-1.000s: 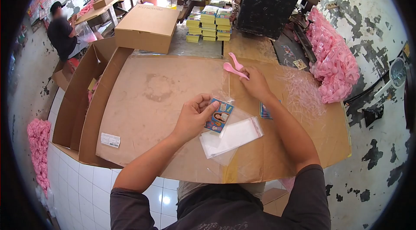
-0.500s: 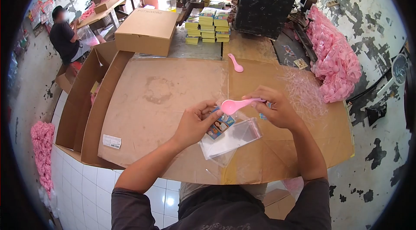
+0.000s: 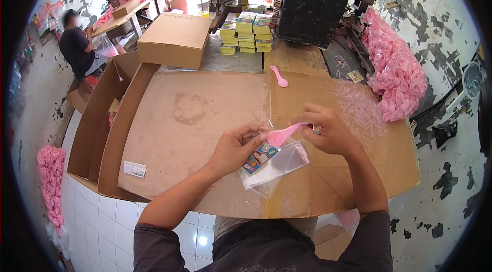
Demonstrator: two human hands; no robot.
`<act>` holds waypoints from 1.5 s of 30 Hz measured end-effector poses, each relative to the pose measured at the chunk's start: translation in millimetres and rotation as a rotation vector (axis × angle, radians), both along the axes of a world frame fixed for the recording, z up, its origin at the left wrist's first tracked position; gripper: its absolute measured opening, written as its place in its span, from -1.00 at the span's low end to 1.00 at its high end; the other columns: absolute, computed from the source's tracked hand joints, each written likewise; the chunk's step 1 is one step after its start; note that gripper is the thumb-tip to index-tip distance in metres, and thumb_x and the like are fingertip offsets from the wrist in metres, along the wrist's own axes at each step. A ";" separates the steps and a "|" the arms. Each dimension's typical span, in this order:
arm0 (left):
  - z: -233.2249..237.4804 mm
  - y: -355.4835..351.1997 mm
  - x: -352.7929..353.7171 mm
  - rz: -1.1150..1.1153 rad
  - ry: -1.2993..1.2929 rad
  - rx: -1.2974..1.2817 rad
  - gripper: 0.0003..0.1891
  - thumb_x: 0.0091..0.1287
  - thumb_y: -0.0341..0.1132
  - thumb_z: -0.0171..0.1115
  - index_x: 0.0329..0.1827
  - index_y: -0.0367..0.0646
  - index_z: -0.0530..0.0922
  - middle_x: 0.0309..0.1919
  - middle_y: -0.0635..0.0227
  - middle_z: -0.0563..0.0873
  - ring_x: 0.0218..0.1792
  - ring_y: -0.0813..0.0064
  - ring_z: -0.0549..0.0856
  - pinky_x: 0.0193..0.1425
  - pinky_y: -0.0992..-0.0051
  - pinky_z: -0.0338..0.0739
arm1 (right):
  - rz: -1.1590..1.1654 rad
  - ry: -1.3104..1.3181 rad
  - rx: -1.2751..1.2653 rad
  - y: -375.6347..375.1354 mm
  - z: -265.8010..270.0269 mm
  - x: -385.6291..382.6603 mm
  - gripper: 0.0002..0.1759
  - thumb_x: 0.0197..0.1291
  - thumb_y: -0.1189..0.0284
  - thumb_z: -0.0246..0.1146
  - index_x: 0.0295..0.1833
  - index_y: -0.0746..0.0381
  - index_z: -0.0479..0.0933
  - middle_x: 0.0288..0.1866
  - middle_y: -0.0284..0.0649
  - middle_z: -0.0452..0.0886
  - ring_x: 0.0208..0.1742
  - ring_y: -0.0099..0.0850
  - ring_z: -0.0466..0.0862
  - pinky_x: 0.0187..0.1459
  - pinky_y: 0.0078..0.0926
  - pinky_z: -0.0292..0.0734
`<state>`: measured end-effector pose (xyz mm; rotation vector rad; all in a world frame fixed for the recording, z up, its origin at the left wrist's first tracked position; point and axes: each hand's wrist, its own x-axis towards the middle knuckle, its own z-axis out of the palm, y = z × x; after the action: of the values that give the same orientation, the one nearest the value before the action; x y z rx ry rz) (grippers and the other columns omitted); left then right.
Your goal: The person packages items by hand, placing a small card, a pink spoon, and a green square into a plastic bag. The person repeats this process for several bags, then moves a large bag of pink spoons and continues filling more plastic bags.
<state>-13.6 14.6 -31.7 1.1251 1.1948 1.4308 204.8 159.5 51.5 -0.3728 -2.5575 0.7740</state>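
Observation:
In the head view, my right hand [image 3: 328, 129] pinches the handle of a pink measuring spoon [image 3: 281, 136], its bowl pointing left. Closed at the spoon's bowl end, my left hand [image 3: 237, 148] grips a small clear plastic bag [image 3: 270, 126] with a colourful printed card [image 3: 259, 158] hanging below the fingers. The spoon's bowl overlaps the bag's upper part in this view. Beneath the card lies a stack of clear plastic bags [image 3: 287, 165] on the cardboard tabletop [image 3: 205, 118]. A second pink spoon [image 3: 279, 76] rests farther back on the table.
Stacks of printed cards [image 3: 246, 31] stand at the back beside a closed cardboard box [image 3: 171, 41]. A black machine [image 3: 311, 8] rises behind. Pink spoons in plastic [image 3: 392, 67] are heaped at right, near plastic strips [image 3: 359, 108]. An open carton [image 3: 102, 123] borders the left; a person [image 3: 77, 44] sits beyond.
The spoon has tipped, its bowl moving slightly down and right while the right hand turns above it. The left hand and card have shifted slightly downward.

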 end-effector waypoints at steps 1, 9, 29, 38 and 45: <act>-2.9 0.7 -0.6 0.003 -0.017 0.025 -0.74 0.58 -0.38 0.28 0.20 -0.33 0.67 -0.07 0.28 0.85 -0.13 0.67 0.77 -0.07 0.61 0.69 | 0.035 -0.017 -0.003 -1.5 0.4 -1.0 -0.76 0.23 0.57 0.25 -0.02 0.32 0.72 -0.25 -0.13 0.58 -0.29 -0.30 0.63 -0.21 -0.33 0.56; -2.1 -2.7 3.9 -0.072 -0.030 -0.002 -0.73 0.58 -0.37 0.28 0.22 -0.35 0.65 -0.02 0.30 0.82 -0.06 0.67 0.75 0.03 0.60 0.66 | 0.188 0.049 -0.351 -26.0 -21.6 -28.5 -0.38 0.40 0.42 0.16 0.54 0.31 0.34 0.51 0.00 0.45 0.51 -0.19 0.47 0.46 -0.23 0.34; 10.5 -8.3 -10.1 -0.181 -0.072 0.253 -0.49 0.57 -0.38 0.16 0.55 -0.27 0.37 0.38 0.15 0.62 0.44 0.34 0.55 0.51 0.32 0.42 | 0.120 0.179 0.168 -44.2 38.6 -29.1 -0.89 0.33 0.53 0.37 -0.08 0.31 0.70 -0.22 -0.13 0.69 -0.16 -0.17 0.73 -0.07 -0.27 0.61; 27.0 -15.7 14.6 -0.045 0.159 0.275 -0.60 0.58 -0.47 0.19 0.44 -0.30 0.46 0.09 0.12 0.78 0.15 0.42 0.77 0.34 0.38 0.61 | 0.002 0.223 0.099 -43.1 28.3 -31.8 -0.76 0.32 0.58 0.36 0.09 0.27 0.70 -0.18 -0.13 0.78 -0.21 -0.22 0.80 -0.15 -0.34 0.67; 30.2 -18.0 10.8 0.022 0.050 0.155 -0.64 0.59 -0.48 0.19 0.40 -0.36 0.51 -0.17 0.22 0.85 -0.10 0.61 0.80 -0.04 0.60 0.68 | -0.096 0.407 0.435 -46.6 22.3 -36.3 -0.79 0.21 0.51 0.41 -0.03 0.22 0.67 -0.13 -0.22 0.68 -0.05 -0.24 0.72 -0.03 -0.26 0.56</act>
<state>-2.9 -3.4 -1.5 1.2635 1.1494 1.5410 168.5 113.0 73.8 -0.1719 -2.2192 0.2130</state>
